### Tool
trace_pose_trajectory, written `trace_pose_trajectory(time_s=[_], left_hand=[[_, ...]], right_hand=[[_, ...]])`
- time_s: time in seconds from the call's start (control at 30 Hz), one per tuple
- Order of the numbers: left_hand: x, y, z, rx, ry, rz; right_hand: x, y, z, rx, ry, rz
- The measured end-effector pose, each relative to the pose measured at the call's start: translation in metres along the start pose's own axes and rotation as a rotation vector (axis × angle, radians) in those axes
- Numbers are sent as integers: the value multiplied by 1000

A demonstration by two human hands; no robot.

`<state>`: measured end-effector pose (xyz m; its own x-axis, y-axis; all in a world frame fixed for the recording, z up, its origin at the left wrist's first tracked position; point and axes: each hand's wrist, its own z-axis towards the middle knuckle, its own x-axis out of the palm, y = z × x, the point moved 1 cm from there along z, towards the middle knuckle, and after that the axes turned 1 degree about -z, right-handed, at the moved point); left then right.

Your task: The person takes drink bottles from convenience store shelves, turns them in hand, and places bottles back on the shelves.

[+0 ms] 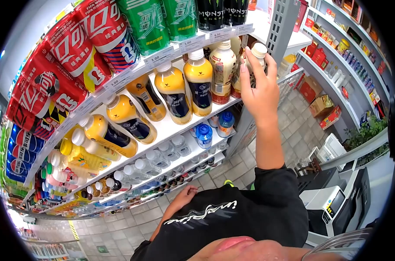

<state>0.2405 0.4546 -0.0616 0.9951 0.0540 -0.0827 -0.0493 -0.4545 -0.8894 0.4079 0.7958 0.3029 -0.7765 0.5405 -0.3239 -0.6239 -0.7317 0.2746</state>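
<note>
My right hand (pixel 262 87) reaches up to the right end of a shelf, its fingers and thumb around the neck and white cap of a drink bottle (pixel 259 51). The hand covers much of that bottle's body. Beside it stands a cream-coloured bottle (pixel 222 71) with a brownish-red base. Further left is a row of yellow bottles with dark labels and white caps, among them one bottle (pixel 198 82) close to the cream one. My left hand (pixel 185 196) hangs low before the lower shelves, fingers loosely apart, with nothing visible in it.
Above run red cola cans (pixel 104 35), green cans (pixel 145 24) and black energy drink cans (pixel 210 15) behind a price strip (pixel 151 58). Clear water bottles (pixel 180 145) and blue-capped bottles (pixel 204 135) fill lower shelves. At right are a metal post (pixel 281 32), stocked shelves and a white-and-black machine (pixel 328 204).
</note>
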Motion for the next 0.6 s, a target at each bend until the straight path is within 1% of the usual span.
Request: trace_pose_trajectory(time_s=[0.1,0.23,0.3,0.33,0.4,0.43,0.5,0.53,0.6], left_hand=[[0,-4,2,1,10,-7],[0,-8,7,-3,16,5],[-1,-3,11,18,17,16],[-2,0,13,42,13,28],[-3,3,14,34,14,16],[-3,3,15,28,11,5],[-3,2,13,30,18,-7],[-3,0,13,36,24,-17],[-2,-6,9,21,10,-18]], right_hand=[[0,-1,0,-32,-62,-50],[-4,-3,0,-2,-60,-74],[-3,-6,0,-71,-145,-116],[-3,-7,1,-70,-144,-118],[-4,-7,0,-160,-244,-216],[-5,-7,-1,-160,-242,-218],[-6,-7,-6,-60,-195,-87],[-8,-3,-7,-60,-194,-88],[-11,5,-8,21,-155,-13]])
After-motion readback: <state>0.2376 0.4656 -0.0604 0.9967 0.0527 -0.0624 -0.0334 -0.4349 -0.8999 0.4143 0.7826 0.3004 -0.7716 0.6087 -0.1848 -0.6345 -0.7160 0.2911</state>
